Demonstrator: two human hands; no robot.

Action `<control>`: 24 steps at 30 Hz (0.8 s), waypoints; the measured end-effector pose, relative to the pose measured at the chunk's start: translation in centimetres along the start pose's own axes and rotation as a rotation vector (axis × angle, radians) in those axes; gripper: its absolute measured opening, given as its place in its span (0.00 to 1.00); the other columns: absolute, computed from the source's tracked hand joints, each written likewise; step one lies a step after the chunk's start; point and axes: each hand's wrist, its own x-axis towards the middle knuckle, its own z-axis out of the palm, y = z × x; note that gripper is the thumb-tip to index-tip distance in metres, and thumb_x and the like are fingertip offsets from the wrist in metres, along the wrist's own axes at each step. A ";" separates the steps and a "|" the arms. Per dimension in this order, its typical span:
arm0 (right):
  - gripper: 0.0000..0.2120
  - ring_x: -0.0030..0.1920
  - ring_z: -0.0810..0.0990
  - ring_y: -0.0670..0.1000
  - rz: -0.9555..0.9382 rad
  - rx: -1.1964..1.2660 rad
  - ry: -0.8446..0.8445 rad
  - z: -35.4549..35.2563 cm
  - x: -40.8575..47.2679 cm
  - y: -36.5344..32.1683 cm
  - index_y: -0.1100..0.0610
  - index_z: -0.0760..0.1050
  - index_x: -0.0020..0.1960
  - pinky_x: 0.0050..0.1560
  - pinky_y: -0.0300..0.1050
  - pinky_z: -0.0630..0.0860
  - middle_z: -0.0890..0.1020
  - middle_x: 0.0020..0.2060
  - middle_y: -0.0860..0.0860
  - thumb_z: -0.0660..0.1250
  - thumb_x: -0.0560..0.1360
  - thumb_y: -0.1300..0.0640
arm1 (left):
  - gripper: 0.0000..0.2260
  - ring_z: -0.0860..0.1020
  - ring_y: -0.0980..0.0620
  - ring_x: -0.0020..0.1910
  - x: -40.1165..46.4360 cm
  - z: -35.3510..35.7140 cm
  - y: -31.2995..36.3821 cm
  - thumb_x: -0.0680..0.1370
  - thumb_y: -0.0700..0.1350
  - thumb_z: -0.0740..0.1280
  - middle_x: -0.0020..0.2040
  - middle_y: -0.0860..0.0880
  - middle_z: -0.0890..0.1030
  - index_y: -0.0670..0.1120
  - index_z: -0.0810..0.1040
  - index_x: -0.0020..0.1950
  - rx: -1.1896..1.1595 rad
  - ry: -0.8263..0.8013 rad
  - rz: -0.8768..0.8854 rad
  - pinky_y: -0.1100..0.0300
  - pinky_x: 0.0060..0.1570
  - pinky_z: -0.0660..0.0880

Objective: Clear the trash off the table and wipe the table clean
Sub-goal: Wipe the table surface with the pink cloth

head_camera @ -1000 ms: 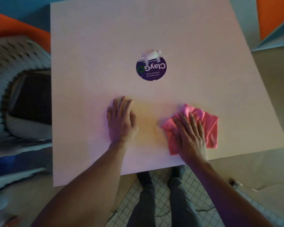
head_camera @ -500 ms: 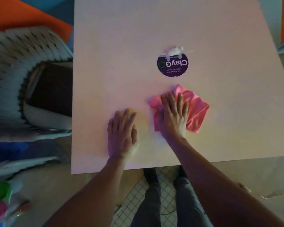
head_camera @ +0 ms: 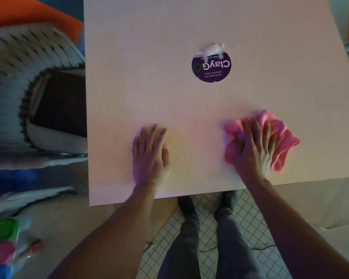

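Observation:
A pale square table (head_camera: 149, 57) fills most of the view. My right hand (head_camera: 254, 146) presses flat on a crumpled pink cloth (head_camera: 284, 141) near the table's front right. My left hand (head_camera: 150, 154) lies flat on the bare tabletop near the front edge, fingers straight, holding nothing. A round purple sticker (head_camera: 211, 66) with white lettering is stuck at the table's middle, and a scrap of torn white tape or paper (head_camera: 212, 48) sits at its far edge.
A woven grey chair (head_camera: 18, 77) with a dark seat cushion (head_camera: 63, 101) stands tight against the table's left side. Green, pink and blue tubs (head_camera: 5, 230) lie on the floor at lower left. My legs and shoes (head_camera: 186, 204) stand on white tiled floor below the front edge.
My right hand has slid the pink cloth back from near the sticker toward the front right of the table. My left hand stays pressed flat at about the same spot.

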 end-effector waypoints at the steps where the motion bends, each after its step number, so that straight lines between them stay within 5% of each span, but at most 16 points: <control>1: 0.23 0.78 0.58 0.61 0.045 0.004 0.003 0.5 1.3 -0.9 0.52 0.68 0.74 0.75 0.66 0.53 0.67 0.75 0.51 0.54 0.82 0.45 | 0.23 0.62 0.43 0.79 0.0 0.0 0.0 0.81 0.48 0.59 0.79 0.51 0.66 0.54 0.69 0.76 0.000 -0.003 -0.001 0.45 0.76 0.58; 4: 0.25 0.78 0.56 0.63 0.093 0.025 -0.017 2.6 3.7 -4.7 0.52 0.68 0.74 0.76 0.67 0.52 0.66 0.76 0.52 0.54 0.81 0.44 | 0.23 0.61 0.43 0.79 0.0 0.1 -0.3 0.80 0.49 0.58 0.79 0.51 0.66 0.54 0.69 0.76 0.000 -0.018 -0.007 0.45 0.77 0.57; 10: 0.24 0.79 0.54 0.62 -0.236 0.071 -0.088 4.3 -2.3 -10.2 0.52 0.68 0.75 0.78 0.63 0.43 0.66 0.76 0.52 0.60 0.81 0.47 | 0.22 0.63 0.44 0.78 0.0 0.0 -0.5 0.80 0.48 0.60 0.78 0.52 0.67 0.53 0.71 0.75 -0.020 -0.002 0.006 0.47 0.76 0.58; 14: 0.24 0.80 0.49 0.57 -0.330 0.184 -0.212 3.1 -5.9 -9.8 0.50 0.64 0.77 0.77 0.64 0.50 0.61 0.78 0.50 0.57 0.82 0.48 | 0.20 0.63 0.46 0.78 -0.4 -0.1 -0.8 0.81 0.49 0.58 0.77 0.53 0.68 0.53 0.73 0.73 -0.072 -0.024 0.007 0.46 0.75 0.60; 20: 0.23 0.78 0.56 0.60 -0.081 0.334 -0.071 -1.3 -3.3 -4.8 0.53 0.68 0.74 0.74 0.67 0.60 0.64 0.77 0.57 0.61 0.79 0.58 | 0.21 0.62 0.44 0.78 0.7 -0.8 2.3 0.83 0.57 0.53 0.76 0.51 0.70 0.52 0.73 0.73 -0.146 -0.012 -0.098 0.39 0.74 0.61; 24: 0.25 0.78 0.57 0.62 -0.021 0.244 -0.102 -1.3 -2.4 -1.5 0.52 0.66 0.75 0.75 0.65 0.56 0.64 0.76 0.57 0.62 0.78 0.59 | 0.20 0.57 0.44 0.80 1.5 -0.6 9.8 0.84 0.57 0.54 0.79 0.52 0.65 0.54 0.71 0.74 -0.170 -0.051 0.117 0.40 0.77 0.55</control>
